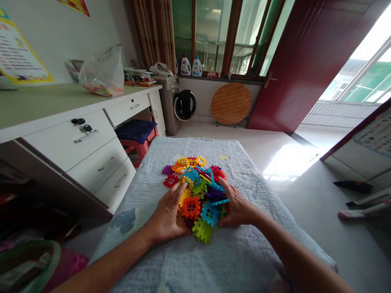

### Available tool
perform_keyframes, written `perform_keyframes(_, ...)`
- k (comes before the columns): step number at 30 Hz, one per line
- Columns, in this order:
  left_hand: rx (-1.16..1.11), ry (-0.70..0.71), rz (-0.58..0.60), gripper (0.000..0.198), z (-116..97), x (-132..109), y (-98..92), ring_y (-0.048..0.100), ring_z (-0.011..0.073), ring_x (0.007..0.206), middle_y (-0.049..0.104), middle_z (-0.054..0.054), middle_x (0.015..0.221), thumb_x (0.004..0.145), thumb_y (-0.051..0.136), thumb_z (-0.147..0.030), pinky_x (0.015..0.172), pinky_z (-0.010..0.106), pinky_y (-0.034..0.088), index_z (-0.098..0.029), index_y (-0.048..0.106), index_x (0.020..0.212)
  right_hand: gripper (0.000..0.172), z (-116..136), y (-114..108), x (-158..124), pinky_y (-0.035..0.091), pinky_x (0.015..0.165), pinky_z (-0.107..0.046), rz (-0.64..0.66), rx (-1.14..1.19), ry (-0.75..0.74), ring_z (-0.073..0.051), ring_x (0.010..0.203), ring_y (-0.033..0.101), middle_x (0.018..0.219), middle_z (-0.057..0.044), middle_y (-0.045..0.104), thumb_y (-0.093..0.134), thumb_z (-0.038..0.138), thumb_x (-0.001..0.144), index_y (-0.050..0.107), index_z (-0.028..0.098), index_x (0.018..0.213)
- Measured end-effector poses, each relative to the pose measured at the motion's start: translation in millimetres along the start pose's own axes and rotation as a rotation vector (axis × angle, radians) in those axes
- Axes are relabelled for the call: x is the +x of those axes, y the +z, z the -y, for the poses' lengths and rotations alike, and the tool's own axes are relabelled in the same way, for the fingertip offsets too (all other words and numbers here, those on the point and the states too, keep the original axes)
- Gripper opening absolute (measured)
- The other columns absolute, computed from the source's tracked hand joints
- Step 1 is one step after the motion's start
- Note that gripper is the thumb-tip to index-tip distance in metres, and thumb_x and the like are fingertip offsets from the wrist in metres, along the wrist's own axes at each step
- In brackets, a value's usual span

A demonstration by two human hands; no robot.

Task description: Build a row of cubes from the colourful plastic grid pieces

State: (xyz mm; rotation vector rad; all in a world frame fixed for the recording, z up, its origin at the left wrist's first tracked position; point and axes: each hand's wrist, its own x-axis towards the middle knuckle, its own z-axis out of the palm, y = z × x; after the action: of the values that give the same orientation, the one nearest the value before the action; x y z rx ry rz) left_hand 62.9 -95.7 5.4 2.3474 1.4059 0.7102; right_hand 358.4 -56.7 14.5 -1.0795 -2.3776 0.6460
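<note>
A heap of colourful interlocking plastic building tiles [200, 189] lies on the cloth-covered table [244, 252]. Toothed edges show on them, and several have window cut-outs, such as the orange tile [191, 207] and the blue tile [210, 213]. A green tile [203, 230] lies at the heap's near edge. My left hand [169, 211] curves around the heap's left side, fingers apart, against the tiles. On the right side, my right hand [236, 203] is likewise spread, its fingers touching the tiles. Neither hand grips a single tile; some fingertips are hidden by the heap.
A white desk [76, 138] with drawers runs along the left, bearing a plastic bag [104, 73]. Beside it are a stool [137, 132] with a dark cushion and a washing machine [169, 106]. A round wooden board [231, 103] leans by the red door [281, 61].
</note>
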Motion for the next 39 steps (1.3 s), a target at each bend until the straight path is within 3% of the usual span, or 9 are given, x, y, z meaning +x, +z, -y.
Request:
perform_keyframes(6,-0.055,-0.020,-0.138,0.122,-14.9,15.0,5.6,0.026,0.0394,0.136,0.019,0.016,0.150,0.058,0.080,-0.043,0.107,0.056,0.032,-0.026,0.000,0.148,0.126,15.3,11.5,17.3,0.030,0.107,-0.050,-0.126,0.187,-0.009,-0.035,0.134,0.031,0.149,-0.015,0.027,0.082,0.036,0.056,0.000,0.027,0.150)
perform_keyframes(13,-0.158,0.005,-0.249,0.120,-24.1,27.8,10.3,0.022,0.0396,0.137,0.018,0.017,0.150,0.061,0.079,-0.045,0.108,0.056,0.033,-0.025,-0.002,0.148,0.121,27.4,18.9,30.9,0.030,0.110,-0.045,-0.075,0.596,0.057,-0.028,0.131,0.039,0.143,-0.008,0.042,0.084,0.035,0.056,0.007,0.028,0.149)
perform_keyframes(17,-0.267,-0.009,-0.286,0.116,-28.0,41.5,9.7,0.028,0.0398,0.135,0.033,0.014,0.144,0.055,0.082,-0.044,0.109,0.057,0.031,-0.027,0.014,0.147,0.099,40.3,27.2,41.6,0.037,0.106,-0.045,-0.078,0.920,0.135,-0.025,0.120,0.052,0.128,-0.003,0.057,0.081,0.038,0.061,0.028,0.034,0.144)
perform_keyframes(21,-0.492,-0.145,-0.245,0.085,-24.2,53.2,-3.9,0.049,0.0323,0.121,0.056,0.010,0.126,0.061,0.079,-0.043,0.105,0.051,0.037,-0.022,0.042,0.134,0.072,42.7,19.3,45.4,0.050,0.089,-0.044,-0.082,1.067,0.195,-0.025,0.100,0.063,0.105,-0.004,0.068,0.077,0.044,0.063,0.052,0.030,0.129)
perform_keyframes(26,-0.738,-0.328,-0.307,0.051,-7.9,68.9,-31.3,0.064,0.0266,0.100,0.069,0.008,0.108,0.069,0.072,-0.048,0.092,0.042,0.050,-0.016,0.062,0.108,0.040,29.2,-4.4,44.4,0.051,0.056,-0.029,-0.095,0.966,0.402,-0.016,0.062,0.061,0.073,-0.004,0.067,0.071,0.048,0.069,0.069,0.015,0.092)
perform_keyframes(28,-0.732,-0.361,-0.304,0.050,2.2,74.2,-39.2,0.066,0.0266,0.094,0.071,0.008,0.100,0.070,0.070,-0.049,0.089,0.042,0.051,-0.014,0.064,0.105,0.041,21.6,-11.4,44.6,0.047,0.051,-0.025,-0.162,0.884,0.443,-0.014,0.057,0.058,0.070,-0.003,0.065,0.068,0.051,0.070,0.068,0.014,0.088)
perform_keyframes(32,-0.686,-0.351,-0.179,0.041,19.2,79.7,-44.9,0.064,0.0264,0.097,0.072,0.006,0.093,0.074,0.066,-0.049,0.093,0.043,0.047,-0.015,0.067,0.096,0.045,11.0,-24.0,48.1,0.047,0.058,-0.026,-0.270,0.634,0.425,-0.015,0.066,0.058,0.077,-0.003,0.066,0.061,0.058,0.075,0.067,0.018,0.092)
perform_keyframes(36,-0.735,-0.317,0.026,0.051,25.1,82.4,-42.5,0.063,0.0259,0.100,0.070,0.007,0.102,0.065,0.074,-0.044,0.093,0.042,0.047,-0.017,0.063,0.106,0.049,16.3,-37.0,58.1,0.038,0.052,-0.026,-0.253,0.159,0.442,-0.013,0.056,0.050,0.056,0.000,0.055,0.053,0.064,0.077,0.065,0.018,0.065)
perform_keyframes(39,-0.672,-0.292,0.015,0.064,27.2,89.9,-41.3,0.059,0.0265,0.107,0.065,0.009,0.111,0.058,0.079,-0.041,0.094,0.041,0.045,-0.018,0.059,0.115,0.057,30.7,-41.8,69.9,0.028,0.046,-0.026,-0.217,-0.088,0.503,-0.010,0.046,0.039,0.044,0.001,0.041,0.051,0.067,0.077,0.054,0.018,0.049)
